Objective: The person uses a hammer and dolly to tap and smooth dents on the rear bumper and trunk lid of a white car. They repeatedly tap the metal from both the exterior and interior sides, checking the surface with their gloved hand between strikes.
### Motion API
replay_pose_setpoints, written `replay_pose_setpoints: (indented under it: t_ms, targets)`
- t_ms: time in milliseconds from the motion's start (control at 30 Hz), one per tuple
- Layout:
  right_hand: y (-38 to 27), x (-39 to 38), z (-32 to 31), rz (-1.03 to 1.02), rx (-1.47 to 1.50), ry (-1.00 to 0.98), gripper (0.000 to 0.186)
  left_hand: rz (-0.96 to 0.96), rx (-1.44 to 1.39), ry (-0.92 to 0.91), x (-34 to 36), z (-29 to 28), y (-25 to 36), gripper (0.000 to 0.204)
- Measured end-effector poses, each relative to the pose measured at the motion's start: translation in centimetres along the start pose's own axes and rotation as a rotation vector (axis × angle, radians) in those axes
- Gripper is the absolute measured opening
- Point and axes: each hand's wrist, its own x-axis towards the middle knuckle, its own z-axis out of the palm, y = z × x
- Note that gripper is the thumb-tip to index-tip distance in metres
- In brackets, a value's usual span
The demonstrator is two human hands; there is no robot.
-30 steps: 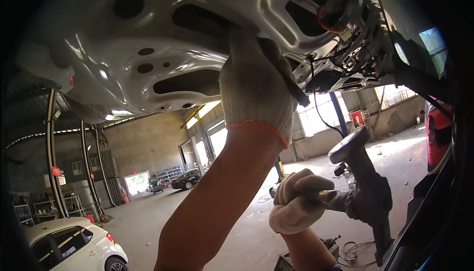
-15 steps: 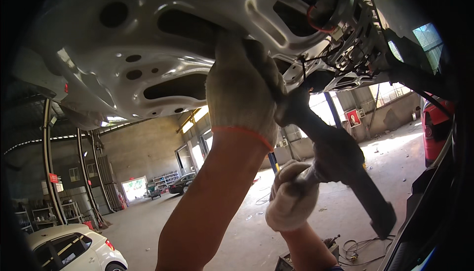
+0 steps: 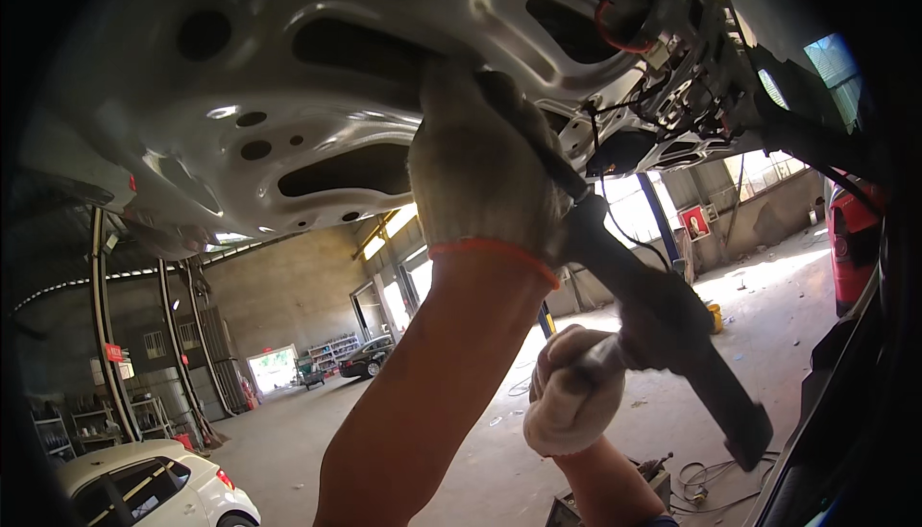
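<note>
Above me is the silver-grey inner side of a raised car panel (image 3: 317, 123) with rounded cutouts. My left hand (image 3: 485, 157), in a pale knitted glove with an orange cuff, reaches up to it. Its fingers, partly hidden, are wrapped round a dark bar (image 3: 543, 147) that slants down to the right. Lower and to the right, my gloved right hand (image 3: 573, 392) grips the metal handle of a large dark hammer (image 3: 663, 311). The upper end of the hammer head lies by the bar's lower end; whether they touch I cannot tell.
Loose wiring (image 3: 663, 95) hangs from the panel's right part. A white car (image 3: 158, 484) stands lower left, a dark car (image 3: 367, 359) farther back and a red vehicle (image 3: 850, 248) at right. Cables (image 3: 715, 484) lie on the floor near a toolbox (image 3: 567, 510).
The hammer head has shifted slightly right against the bar, so more of the bar's lower end shows. Both hands appear slightly farther right, as the whole view has shifted a little.
</note>
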Motion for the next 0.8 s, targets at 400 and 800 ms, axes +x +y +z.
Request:
replay_pose_setpoints:
  t_ms: [400, 800]
  targets:
    - [1.9, 0.1, -2.1, -0.02, 0.024, 0.03, 0.04, -0.002, -0.022, 0.02, -0.6, 0.9, 0.7, 0.044]
    - [-1.2, 1.7, -1.9, -0.151, -0.266, -0.026, 0.038, -0.101, -0.121, 0.054, -1.0, 1.6, -0.4, 0.046]
